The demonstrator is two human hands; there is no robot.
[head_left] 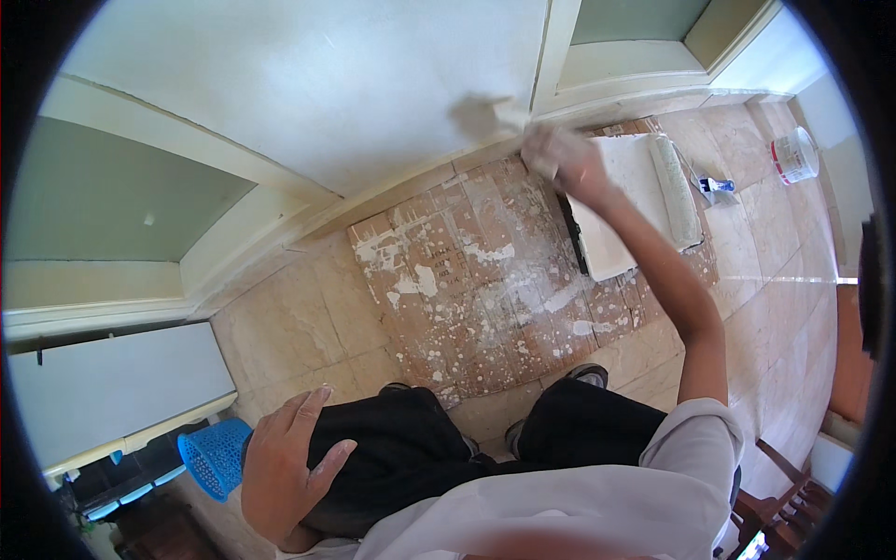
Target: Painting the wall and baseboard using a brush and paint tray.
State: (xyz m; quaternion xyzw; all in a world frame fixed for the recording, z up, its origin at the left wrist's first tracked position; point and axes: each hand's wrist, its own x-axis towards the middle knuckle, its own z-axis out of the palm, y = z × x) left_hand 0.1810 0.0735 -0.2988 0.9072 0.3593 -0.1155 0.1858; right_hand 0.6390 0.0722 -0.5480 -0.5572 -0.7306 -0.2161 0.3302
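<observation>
My right hand [567,161] is blurred, raised at the lower edge of the pale wall panel [336,77]. Its fingers are closed around the handle of a tool, likely a paintbrush [514,115], whose blurred head points at the panel. Beyond my right wrist, a paint tray [609,245] coated in white stands on paint-spattered cardboard [483,280], with a paint roller cover [675,189] along its far side. My left hand [290,455] rests over my left thigh, fingers extended and thumb apart, holding nothing. White smears mark its fingertips.
A blue-handled tool [717,185] lies right of the tray, and a white plastic bucket [795,155] is farther right. At left are a blue perforated basket [213,458] and a white cabinet [119,392]. A wooden chair [784,507] is at lower right. My shoes are near the cardboard's edge.
</observation>
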